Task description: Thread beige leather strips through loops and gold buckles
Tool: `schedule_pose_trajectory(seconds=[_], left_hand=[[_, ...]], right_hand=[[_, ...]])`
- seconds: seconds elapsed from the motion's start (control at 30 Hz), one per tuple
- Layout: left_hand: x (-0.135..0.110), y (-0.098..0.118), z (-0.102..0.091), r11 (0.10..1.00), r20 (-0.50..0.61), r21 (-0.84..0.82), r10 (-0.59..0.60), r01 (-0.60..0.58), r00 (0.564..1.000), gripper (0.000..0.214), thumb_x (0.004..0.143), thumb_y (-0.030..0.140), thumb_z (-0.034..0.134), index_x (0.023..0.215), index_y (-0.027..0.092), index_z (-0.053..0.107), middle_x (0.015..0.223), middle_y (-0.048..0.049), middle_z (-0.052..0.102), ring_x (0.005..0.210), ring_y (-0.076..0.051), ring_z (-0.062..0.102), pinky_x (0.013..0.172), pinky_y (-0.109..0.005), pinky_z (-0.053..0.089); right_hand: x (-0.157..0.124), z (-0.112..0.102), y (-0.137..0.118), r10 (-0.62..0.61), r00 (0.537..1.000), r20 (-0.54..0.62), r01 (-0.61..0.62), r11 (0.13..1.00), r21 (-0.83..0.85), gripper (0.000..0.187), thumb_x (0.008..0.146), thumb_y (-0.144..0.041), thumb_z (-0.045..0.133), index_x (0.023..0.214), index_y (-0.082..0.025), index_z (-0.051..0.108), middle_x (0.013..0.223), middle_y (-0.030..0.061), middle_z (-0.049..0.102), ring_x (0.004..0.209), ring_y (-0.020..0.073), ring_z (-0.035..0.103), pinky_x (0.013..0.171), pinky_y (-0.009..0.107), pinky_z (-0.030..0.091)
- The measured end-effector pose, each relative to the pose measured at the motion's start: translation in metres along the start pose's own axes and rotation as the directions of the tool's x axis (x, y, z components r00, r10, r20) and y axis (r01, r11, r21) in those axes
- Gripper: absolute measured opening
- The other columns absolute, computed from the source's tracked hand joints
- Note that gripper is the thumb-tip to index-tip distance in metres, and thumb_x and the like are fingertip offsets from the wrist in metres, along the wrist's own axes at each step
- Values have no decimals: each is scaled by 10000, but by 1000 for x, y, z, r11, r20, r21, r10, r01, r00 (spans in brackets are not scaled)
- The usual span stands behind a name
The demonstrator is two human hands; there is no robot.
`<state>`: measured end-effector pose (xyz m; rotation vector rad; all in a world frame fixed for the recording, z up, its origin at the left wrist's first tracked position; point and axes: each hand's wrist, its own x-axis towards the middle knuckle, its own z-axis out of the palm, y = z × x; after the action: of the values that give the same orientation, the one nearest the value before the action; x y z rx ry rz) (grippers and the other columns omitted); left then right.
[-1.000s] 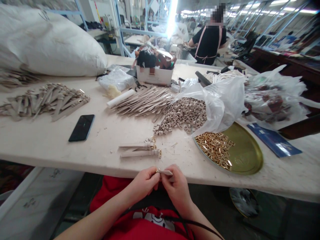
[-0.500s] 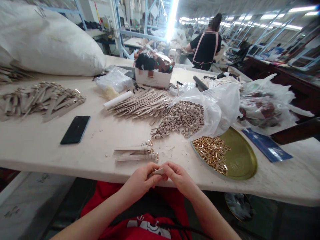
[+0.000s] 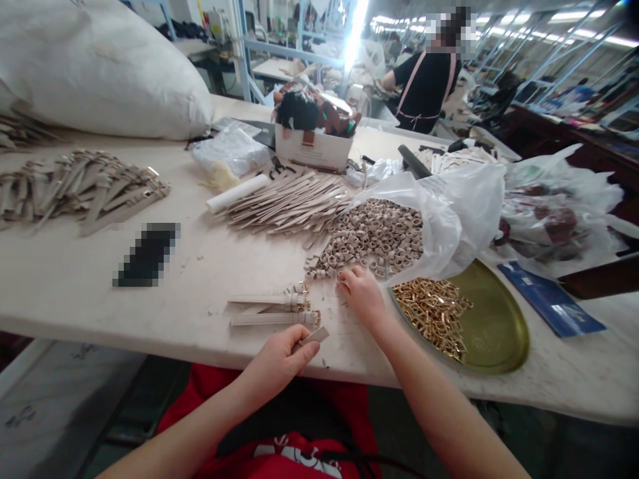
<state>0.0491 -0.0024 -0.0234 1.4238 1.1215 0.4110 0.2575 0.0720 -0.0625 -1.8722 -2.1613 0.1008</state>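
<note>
My left hand (image 3: 287,356) is closed near the table's front edge, pinching a beige strap (image 3: 317,337) whose flat end sticks out past the thumb. My right hand (image 3: 363,297) reaches to the near edge of a heap of small beige strap loops (image 3: 379,229). Its fingers are curled together, and whatever may be between the fingertips is hidden. Between the hands and the loops, several beige straps with gold buckles (image 3: 272,318) lie side by side. To the right of my right forearm, gold buckles (image 3: 433,316) are piled in an oval gold tray (image 3: 504,332).
Loose flat strips (image 3: 289,203) lie behind the buckled straps, beside a white roll (image 3: 237,193). A clear plastic bag (image 3: 462,219) overhangs the loops. More straps (image 3: 80,189) and a dark blurred rectangle (image 3: 147,256) are at left. Farther back stands a box (image 3: 314,150); a person (image 3: 429,83) works beyond.
My right hand has left the strap and moved forward to the loops. My left hand keeps hold of the strap. The view has shifted slightly.
</note>
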Motion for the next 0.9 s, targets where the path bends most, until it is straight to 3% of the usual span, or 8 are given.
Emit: schedule_pose_trajectory(seconds=[0.27,0.4,0.47,0.53,0.57,0.63,0.73,0.9], left_hand=[[-5,2,1,1000,-11,4,18,-18,1000,246,800,397,457,680,183,447,505,79,408,474,-84,366,479,-194,292],[-11,-3,-1,1000,-22,-8,20,-20,1000,261,805,415,447,688,182,444,501,79,411,466,-83,365,463,-194,287],[-11,-3,0,999,-35,-14,30,-31,999,270,811,423,438,692,181,448,501,77,417,462,-83,371,463,-194,290],[-10,0,2,999,-60,-28,45,-46,997,282,821,433,423,695,182,448,494,77,411,455,-83,369,462,-194,292],[-9,1,3,998,-74,-39,52,-55,996,289,826,439,413,697,182,445,488,78,403,450,-82,363,460,-193,292],[-8,5,4,996,-99,-57,67,-72,993,300,832,450,399,700,184,439,478,83,383,439,-79,345,454,-191,288],[-9,7,2,995,-85,-38,87,-91,993,307,830,450,405,694,179,453,486,80,375,447,-77,340,449,-190,279],[-18,7,-3,996,-76,-19,81,-82,994,296,830,430,407,686,177,456,503,79,359,459,-76,332,446,-189,269]], right_hand=[[12,1,-2,56,998,39,-61,987,145,78,785,-161,516,809,-183,587,873,74,571,795,192,527,676,282,359],[-10,-7,-5,99,995,25,-102,937,334,38,768,-209,545,743,-185,562,753,32,567,719,168,518,652,281,378],[-31,-15,-16,198,975,100,-214,718,662,95,761,-280,564,743,-188,547,673,0,546,624,147,504,607,282,386],[-53,-25,-32,215,938,272,-329,301,895,156,741,-339,594,773,-194,545,639,-27,533,569,124,494,587,278,394],[-63,-29,-41,187,921,341,-367,126,922,177,725,-348,616,793,-198,551,646,-33,536,566,115,497,592,274,400],[-79,-35,-58,135,899,416,-408,-88,909,193,704,-342,647,814,-202,572,670,-35,550,575,102,500,605,265,403],[-91,-35,-75,134,890,435,-411,-174,895,179,700,-333,656,804,-199,599,664,-34,558,578,94,494,610,252,396],[-92,-28,-78,215,885,414,-396,-124,910,183,702,-341,656,807,-203,599,638,-38,556,584,98,492,611,245,386]])
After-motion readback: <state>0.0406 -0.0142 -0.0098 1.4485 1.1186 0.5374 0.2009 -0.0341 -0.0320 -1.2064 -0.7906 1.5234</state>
